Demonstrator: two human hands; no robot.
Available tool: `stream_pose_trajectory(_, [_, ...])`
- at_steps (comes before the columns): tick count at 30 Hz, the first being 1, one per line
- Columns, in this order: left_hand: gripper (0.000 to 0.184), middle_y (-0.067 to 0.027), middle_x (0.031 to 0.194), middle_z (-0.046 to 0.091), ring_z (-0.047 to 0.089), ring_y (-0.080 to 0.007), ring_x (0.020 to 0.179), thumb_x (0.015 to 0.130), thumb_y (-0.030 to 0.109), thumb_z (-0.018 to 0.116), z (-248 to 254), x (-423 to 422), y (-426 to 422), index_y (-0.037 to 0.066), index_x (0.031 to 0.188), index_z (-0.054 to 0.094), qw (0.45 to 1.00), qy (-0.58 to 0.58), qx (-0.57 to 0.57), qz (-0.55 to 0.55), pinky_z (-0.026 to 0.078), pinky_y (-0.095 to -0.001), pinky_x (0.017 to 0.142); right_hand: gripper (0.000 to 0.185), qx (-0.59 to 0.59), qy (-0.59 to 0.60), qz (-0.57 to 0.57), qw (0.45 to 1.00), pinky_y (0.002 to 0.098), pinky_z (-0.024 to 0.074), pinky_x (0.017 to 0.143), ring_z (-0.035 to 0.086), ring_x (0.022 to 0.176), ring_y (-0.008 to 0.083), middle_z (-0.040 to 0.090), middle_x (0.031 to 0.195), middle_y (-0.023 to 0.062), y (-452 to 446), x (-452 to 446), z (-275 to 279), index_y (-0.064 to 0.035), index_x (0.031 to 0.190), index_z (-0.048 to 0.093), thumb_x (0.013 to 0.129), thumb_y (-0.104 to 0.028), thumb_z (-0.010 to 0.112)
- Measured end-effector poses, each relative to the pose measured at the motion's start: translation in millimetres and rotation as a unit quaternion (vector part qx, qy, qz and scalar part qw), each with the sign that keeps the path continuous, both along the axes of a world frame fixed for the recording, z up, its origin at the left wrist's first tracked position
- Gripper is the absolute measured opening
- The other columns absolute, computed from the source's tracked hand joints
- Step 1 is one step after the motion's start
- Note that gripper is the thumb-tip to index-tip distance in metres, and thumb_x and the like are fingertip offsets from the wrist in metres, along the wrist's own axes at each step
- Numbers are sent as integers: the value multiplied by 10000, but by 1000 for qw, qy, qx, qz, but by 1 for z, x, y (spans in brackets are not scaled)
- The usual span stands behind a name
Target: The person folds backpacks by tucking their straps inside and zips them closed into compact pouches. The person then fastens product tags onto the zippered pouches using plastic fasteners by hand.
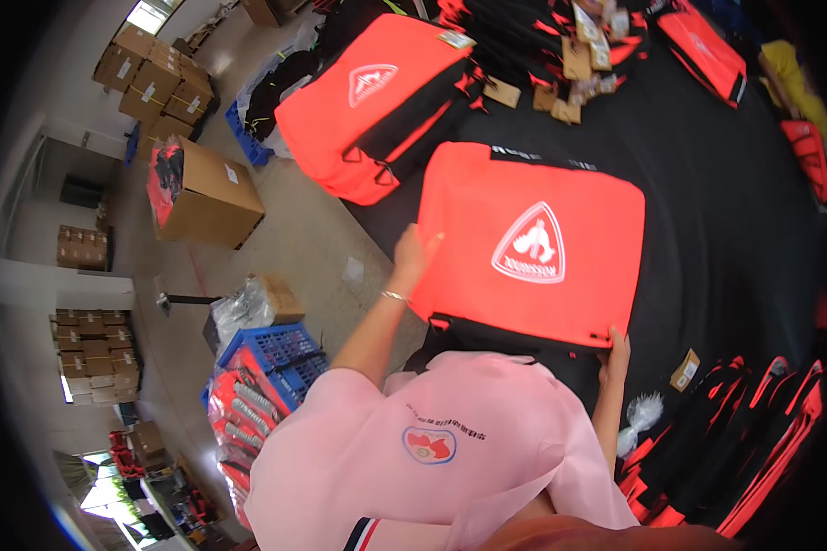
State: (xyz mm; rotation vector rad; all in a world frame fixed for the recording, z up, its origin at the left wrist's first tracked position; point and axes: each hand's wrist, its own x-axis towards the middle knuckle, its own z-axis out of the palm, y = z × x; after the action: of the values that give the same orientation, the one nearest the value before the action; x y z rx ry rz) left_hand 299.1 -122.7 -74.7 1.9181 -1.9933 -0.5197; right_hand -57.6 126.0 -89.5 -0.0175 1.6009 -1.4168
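Observation:
A bright red-orange and black bag (469, 239) lies on the black-covered table in front of me, its white triangular logo upside down from my side. My left hand (412, 257) holds the bag's left edge, thumb on the front panel and fingers partly hidden. At the near right corner, my right hand (616, 355) grips the bag by its lower edge, next to the black trim. A second red-orange and black bag (340, 119) lies just beyond, to the left.
Black cloth (708, 266) covers the table. Paper hang tags (576, 60) lie at the back among black and red pieces. Several folded black-and-red items (735, 441) sit at right near a loose tag (684, 370). A blue crate (285, 354) and open carton (216, 197) stand left.

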Motion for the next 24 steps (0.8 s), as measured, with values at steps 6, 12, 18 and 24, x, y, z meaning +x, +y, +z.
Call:
stream_pose_trajectory(6, [353, -208, 727, 504, 504, -420, 704, 780, 260, 687, 118, 14, -33, 0, 805, 449, 942, 275, -139, -130, 413, -430, 587, 293, -64, -57, -132, 988, 393, 467, 886, 578, 979, 232, 608, 1027, 91, -16, 43, -29, -19, 1028, 577, 788, -187, 589])
stream_pose_trajectory(12, [337, -120, 700, 494, 475, -170, 652, 818, 258, 678, 198, 128, -109, -4, 819, 467, 907, 356, -220, 50, 420, -342, 606, 341, -261, 38, 22, 964, 342, 446, 898, 567, 1033, 172, 590, 1111, 65, -237, 94, 93, -26, 1146, 539, 891, -253, 542])
stream_pose_trajectory(18, [308, -147, 802, 609, 569, -237, 717, 827, 253, 661, 182, 207, -203, -13, 861, 510, 863, 377, -309, 132, 456, -358, 681, 373, -380, 556, 303, 674, 312, 416, 896, 530, 1068, 201, 564, 1130, 65, -416, 109, 210, -76, 1246, 506, 912, -243, 490])
stream_pose_trajectory(24, [292, -267, 807, 588, 572, -448, 768, 818, 213, 626, 21, 198, -252, -14, 913, 468, 962, 99, -229, 110, 455, -469, 628, 513, -174, 377, 368, 832, 233, 423, 661, 497, 770, 87, 570, 1063, 51, -396, 159, 147, -8, 1259, 471, 852, -296, 595])
